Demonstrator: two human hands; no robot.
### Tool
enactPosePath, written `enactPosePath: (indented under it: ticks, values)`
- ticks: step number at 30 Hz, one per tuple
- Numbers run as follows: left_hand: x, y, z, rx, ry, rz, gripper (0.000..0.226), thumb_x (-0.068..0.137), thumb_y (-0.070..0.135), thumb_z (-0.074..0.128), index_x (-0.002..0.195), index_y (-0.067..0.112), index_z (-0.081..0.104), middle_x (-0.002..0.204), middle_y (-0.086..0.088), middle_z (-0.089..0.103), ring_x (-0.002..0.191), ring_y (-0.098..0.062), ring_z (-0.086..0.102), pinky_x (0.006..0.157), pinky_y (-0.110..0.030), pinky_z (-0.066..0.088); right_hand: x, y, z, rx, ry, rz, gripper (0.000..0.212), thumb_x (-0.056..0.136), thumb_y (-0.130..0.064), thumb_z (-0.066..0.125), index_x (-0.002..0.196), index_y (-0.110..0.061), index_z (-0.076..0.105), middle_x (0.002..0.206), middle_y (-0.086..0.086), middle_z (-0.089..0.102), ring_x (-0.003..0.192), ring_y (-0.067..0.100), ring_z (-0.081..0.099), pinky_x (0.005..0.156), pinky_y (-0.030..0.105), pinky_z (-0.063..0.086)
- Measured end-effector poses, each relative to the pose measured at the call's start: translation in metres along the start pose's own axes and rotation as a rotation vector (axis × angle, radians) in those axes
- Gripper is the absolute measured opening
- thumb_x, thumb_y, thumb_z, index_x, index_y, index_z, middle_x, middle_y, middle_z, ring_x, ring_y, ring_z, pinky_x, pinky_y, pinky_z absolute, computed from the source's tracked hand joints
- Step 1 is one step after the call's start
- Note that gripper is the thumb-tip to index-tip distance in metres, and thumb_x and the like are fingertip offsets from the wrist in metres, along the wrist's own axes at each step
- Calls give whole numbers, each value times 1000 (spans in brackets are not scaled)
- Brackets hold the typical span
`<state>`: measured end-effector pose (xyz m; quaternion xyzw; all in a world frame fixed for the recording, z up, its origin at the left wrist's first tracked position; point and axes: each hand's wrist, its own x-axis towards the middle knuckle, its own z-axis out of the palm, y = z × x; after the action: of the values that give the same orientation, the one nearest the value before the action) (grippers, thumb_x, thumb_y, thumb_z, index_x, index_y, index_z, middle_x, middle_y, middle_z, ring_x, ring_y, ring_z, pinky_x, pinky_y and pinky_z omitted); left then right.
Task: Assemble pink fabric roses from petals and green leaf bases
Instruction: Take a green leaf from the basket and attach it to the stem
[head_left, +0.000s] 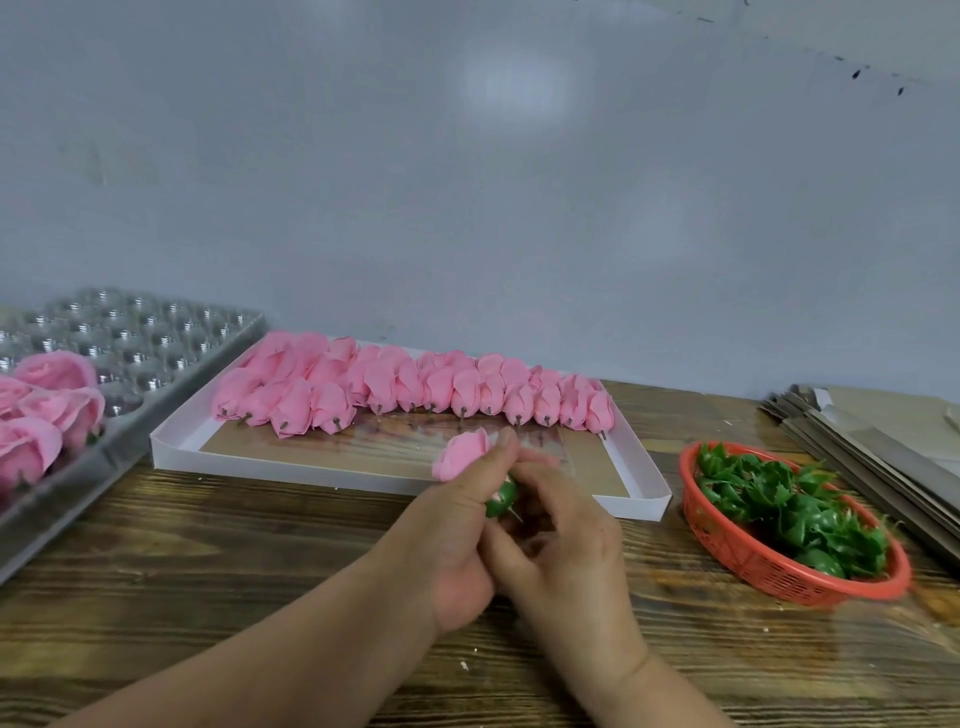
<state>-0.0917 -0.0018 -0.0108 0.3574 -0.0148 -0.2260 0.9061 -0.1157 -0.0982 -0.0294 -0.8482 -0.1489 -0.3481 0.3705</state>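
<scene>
My left hand (452, 525) pinches a pink rose bud (462, 454) just above the wooden table, in front of the white box. A green leaf base (503, 499) sits on the bud's stem end, and my right hand (566, 540) curls its fingers around that leaf base. Several pink rose buds (410, 387) with short stems lie in rows along the far side of the white box (322, 470). A red basket (779, 571) at the right holds several green leaf bases (789, 504).
A clear plastic blister tray (156, 343) at the left carries several finished pink roses (47, 410). A stack of grey cardboard sheets (883, 436) lies at the far right. A grey wall stands behind the wooden table (260, 561).
</scene>
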Motion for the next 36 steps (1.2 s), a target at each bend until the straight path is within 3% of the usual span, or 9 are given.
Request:
enactPosePath:
  ticks: [3,8,13,17,20,23,25,29,36]
  values:
    - [-2,-3,3,-25,-1,-27,23,67,33,72,65,11,76,88,-12,74,73,-19,72,59,-29,58,2,0,-2,-18,7,-42,30,67,-18,69,96,-12,69,85,-2,69,75,13,64,65,34,52]
    - [-2,5,-3,170,-99,-20,26,62,36,73,74,13,77,81,-10,70,74,-19,67,69,-30,56,8,-4,-5,531,-122,317,12,63,-11,66,74,-15,71,56,-9,55,51,10,42,51,27,41]
    - [-2,7,-8,282,-102,27,38,60,41,72,84,12,78,68,-3,55,45,-9,39,40,-19,32,9,-4,-5,1027,-306,601,8,64,-10,75,61,-10,68,54,9,60,43,13,50,46,19,45]
    - [2,6,-6,192,-47,41,33,58,36,74,78,10,79,85,-14,69,67,-21,67,67,-31,57,4,-3,-2,595,-182,373,25,71,1,71,85,-20,71,66,4,68,61,18,62,63,29,54]
    - [4,1,-5,140,-3,44,31,61,32,72,77,6,78,77,-13,70,69,-20,69,66,-31,59,2,-4,0,332,-91,261,11,67,-12,72,76,-17,66,57,4,54,54,15,48,57,40,46]
    - [1,0,-4,247,-16,88,37,58,34,74,83,7,76,76,-11,67,70,-20,65,70,-31,53,4,-1,0,510,-111,336,18,68,-11,70,65,1,56,53,2,40,53,15,35,49,33,32]
    - [-2,5,-5,350,-66,83,39,59,33,80,90,9,74,73,-9,62,62,-19,56,61,-30,43,7,1,-3,732,-186,458,17,71,0,72,67,8,57,54,12,47,49,18,40,47,29,37]
    - [-2,14,-12,433,-178,19,47,69,32,73,107,6,67,52,1,50,39,-9,39,41,-21,31,10,1,-5,1016,-359,649,10,66,-6,76,66,-2,67,55,11,59,39,12,47,44,22,44]
    - [4,8,-12,358,-79,56,41,64,47,72,84,11,75,59,-9,54,42,-13,45,45,-22,35,8,-4,-4,984,-301,642,4,69,-6,69,65,-8,70,58,12,59,46,13,53,49,22,49]
